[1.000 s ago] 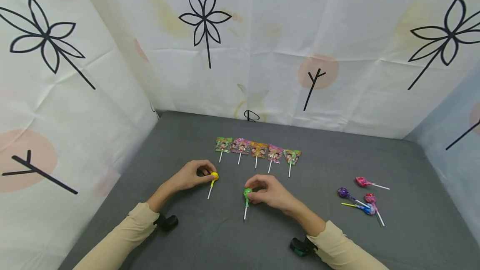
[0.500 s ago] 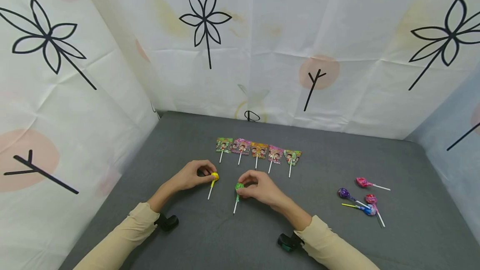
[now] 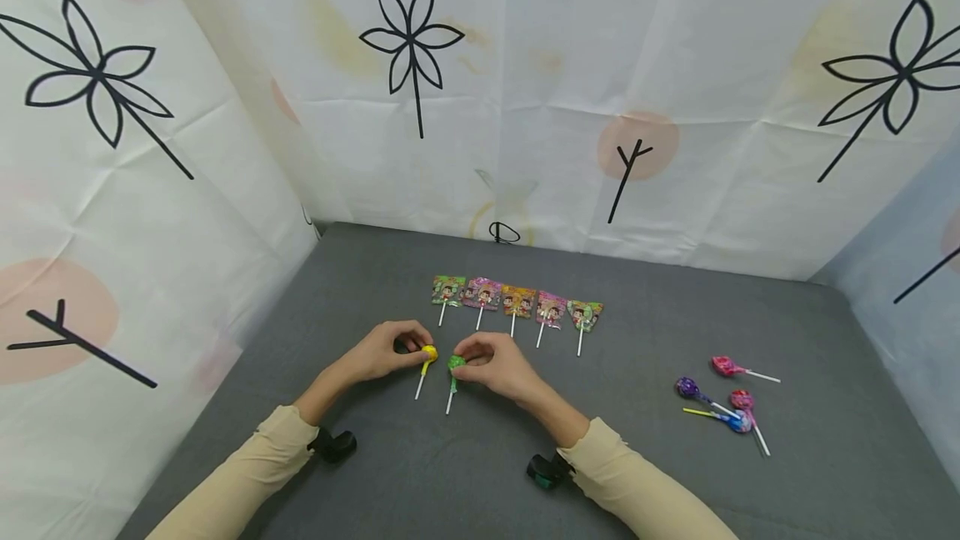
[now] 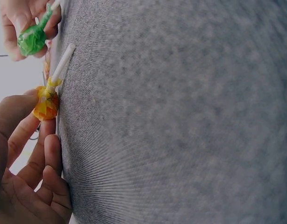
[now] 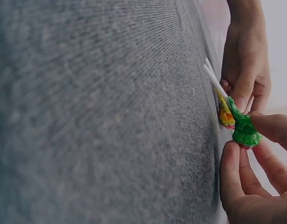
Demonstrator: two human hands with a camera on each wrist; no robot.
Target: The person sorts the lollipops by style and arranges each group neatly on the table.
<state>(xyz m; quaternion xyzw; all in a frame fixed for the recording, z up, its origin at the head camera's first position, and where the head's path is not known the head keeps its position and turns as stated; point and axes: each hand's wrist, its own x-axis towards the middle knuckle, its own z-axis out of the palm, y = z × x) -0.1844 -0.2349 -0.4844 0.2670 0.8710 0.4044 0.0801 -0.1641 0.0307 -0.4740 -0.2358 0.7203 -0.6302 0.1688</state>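
Note:
In the head view my left hand (image 3: 387,352) pinches the round head of a yellow lollipop (image 3: 428,354) between thumb and fingers, its white stick pointing toward me. Just to the right, my right hand (image 3: 497,363) grips a green lollipop (image 3: 456,363) by its wrapped head. The two lollipops stand side by side with a small gap, sticks roughly parallel. In the left wrist view the yellow lollipop (image 4: 46,102) lies at the thumb and fingertips. The right wrist view shows the green lollipop (image 5: 245,130) between thumb and fingers, partly covering the yellow one.
Behind the hands, several flat-wrapped lollipops (image 3: 517,300) form a row on the grey table (image 3: 420,482). At the right lie a pink lollipop (image 3: 723,366), a purple one (image 3: 687,387), a blue one (image 3: 740,421) and a red-pink one (image 3: 742,398), some sticks crossing. Cloth walls surround the table.
My right hand has moved left and slightly away from me with the green lollipop, closing on the yellow one. My left hand has kept its place.

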